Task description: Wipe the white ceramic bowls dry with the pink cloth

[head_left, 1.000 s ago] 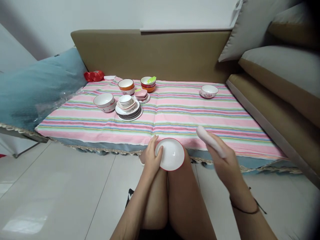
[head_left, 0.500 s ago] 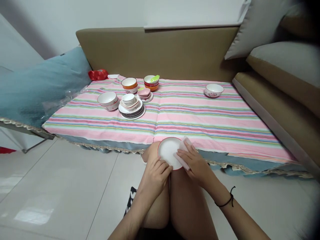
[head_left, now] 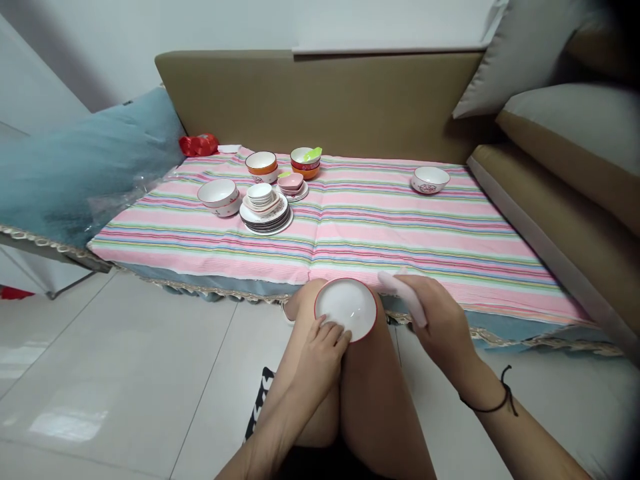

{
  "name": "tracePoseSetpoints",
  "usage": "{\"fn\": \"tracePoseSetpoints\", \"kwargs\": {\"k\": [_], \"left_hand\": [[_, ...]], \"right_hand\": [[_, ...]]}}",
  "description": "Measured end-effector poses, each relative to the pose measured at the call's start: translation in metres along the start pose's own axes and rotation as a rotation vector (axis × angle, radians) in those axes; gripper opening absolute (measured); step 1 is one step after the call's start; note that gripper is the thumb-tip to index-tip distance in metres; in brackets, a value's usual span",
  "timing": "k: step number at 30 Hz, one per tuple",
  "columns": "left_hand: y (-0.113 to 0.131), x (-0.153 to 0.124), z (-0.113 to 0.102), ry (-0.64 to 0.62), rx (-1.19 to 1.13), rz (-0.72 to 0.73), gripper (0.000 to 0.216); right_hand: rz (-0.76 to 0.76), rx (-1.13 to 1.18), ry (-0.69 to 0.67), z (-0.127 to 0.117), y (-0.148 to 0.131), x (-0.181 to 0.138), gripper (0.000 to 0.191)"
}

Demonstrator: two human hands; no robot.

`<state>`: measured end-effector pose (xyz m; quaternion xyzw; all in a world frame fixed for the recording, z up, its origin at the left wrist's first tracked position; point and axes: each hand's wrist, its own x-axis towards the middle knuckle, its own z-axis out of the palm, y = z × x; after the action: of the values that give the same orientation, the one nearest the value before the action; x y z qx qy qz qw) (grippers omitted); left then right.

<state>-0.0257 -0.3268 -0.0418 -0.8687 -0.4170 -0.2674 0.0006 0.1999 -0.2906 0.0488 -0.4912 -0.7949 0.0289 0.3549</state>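
Note:
A white bowl with a red rim (head_left: 353,307) rests on my knees, its inside facing up. My left hand (head_left: 325,350) grips its near left edge, fingers over the rim. To the right of the bowl and apart from it, my right hand (head_left: 445,317) holds a folded pale cloth (head_left: 406,293), which could also be a paper wipe. The fingertips of that hand are hidden behind the cloth and the back of the hand.
On the striped sheet (head_left: 380,227) stand a plate stack with small dishes (head_left: 267,217), a white bowl (head_left: 219,197), stacked bowls (head_left: 261,167), more bowls with a green piece (head_left: 306,163), pink dishes (head_left: 291,182) and a lone bowl (head_left: 430,179). Cushions (head_left: 575,127) pile up at right.
My right hand has lifted off the bowl and moved right with the cloth. The bowl has tilted slightly and shows more of its inside; my left hand still grips it.

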Motion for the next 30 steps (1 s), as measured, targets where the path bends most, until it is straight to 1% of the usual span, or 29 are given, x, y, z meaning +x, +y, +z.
{"fn": "tracePoseSetpoints", "kwargs": {"k": [1, 2, 4, 5, 7, 10, 12, 15, 16, 18, 21, 22, 25, 26, 28, 29, 30], "left_hand": [[0.002, 0.000, 0.002, 0.001, 0.020, -0.003, 0.027], [0.003, 0.000, 0.004, 0.003, 0.037, -0.005, 0.026], [0.005, 0.001, 0.007, -0.008, 0.069, -0.010, 0.026], [0.005, 0.002, 0.007, -0.031, 0.083, -0.006, 0.026], [0.006, 0.004, 0.004, -0.110, 0.103, 0.020, 0.024], [0.007, 0.008, -0.004, -0.235, 0.142, 0.046, 0.021], [0.005, 0.010, -0.008, -0.285, 0.165, 0.044, 0.018], [-0.001, 0.008, -0.008, -0.310, 0.148, 0.075, 0.016], [-0.004, 0.006, -0.007, -0.302, 0.134, 0.090, 0.016], [-0.009, 0.002, -0.004, -0.269, 0.106, 0.112, 0.019], [-0.014, -0.001, -0.001, -0.242, 0.064, 0.115, 0.024], [-0.015, -0.002, -0.001, -0.233, 0.047, 0.107, 0.025], [-0.016, 0.001, -0.005, -0.198, -0.009, 0.077, 0.028], [-0.016, 0.003, -0.006, -0.193, -0.025, 0.073, 0.029], [-0.013, 0.007, -0.009, -0.212, -0.036, 0.066, 0.029], [-0.010, 0.009, -0.009, -0.228, -0.028, 0.057, 0.026], [-0.006, 0.011, -0.009, -0.245, -0.014, 0.042, 0.021]], "right_hand": [[-0.063, -0.091, 0.005, 0.007, -0.001, -0.005, 0.039], [-0.126, -0.174, -0.026, 0.016, -0.002, -0.011, 0.039], [-0.197, -0.310, -0.146, 0.035, -0.005, -0.024, 0.038], [-0.182, -0.361, -0.201, 0.044, -0.007, -0.030, 0.037], [-0.102, -0.444, -0.271, 0.059, -0.014, -0.038, 0.037], [0.054, -0.536, -0.374, 0.071, -0.030, -0.039, 0.035], [0.130, -0.568, -0.508, 0.076, -0.044, -0.032, 0.031], [0.186, -0.489, -0.741, 0.077, -0.059, -0.016, 0.028], [0.192, -0.446, -0.791, 0.076, -0.062, -0.011, 0.026], [0.187, -0.386, -0.840, 0.070, -0.061, -0.002, 0.021], [0.195, -0.273, -0.892, 0.053, -0.049, 0.010, 0.020], [0.217, -0.165, -0.928, 0.045, -0.042, 0.013, 0.022], [0.303, 0.306, -0.942, 0.016, -0.021, 0.017, 0.024], [0.375, 0.417, -0.908, 0.006, -0.015, 0.017, 0.024], [0.564, 0.536, -0.812, -0.012, -0.004, 0.012, 0.028], [0.628, 0.556, -0.739, -0.019, 0.000, 0.010, 0.031], [0.662, 0.558, -0.631, -0.024, 0.003, 0.007, 0.033]]}}
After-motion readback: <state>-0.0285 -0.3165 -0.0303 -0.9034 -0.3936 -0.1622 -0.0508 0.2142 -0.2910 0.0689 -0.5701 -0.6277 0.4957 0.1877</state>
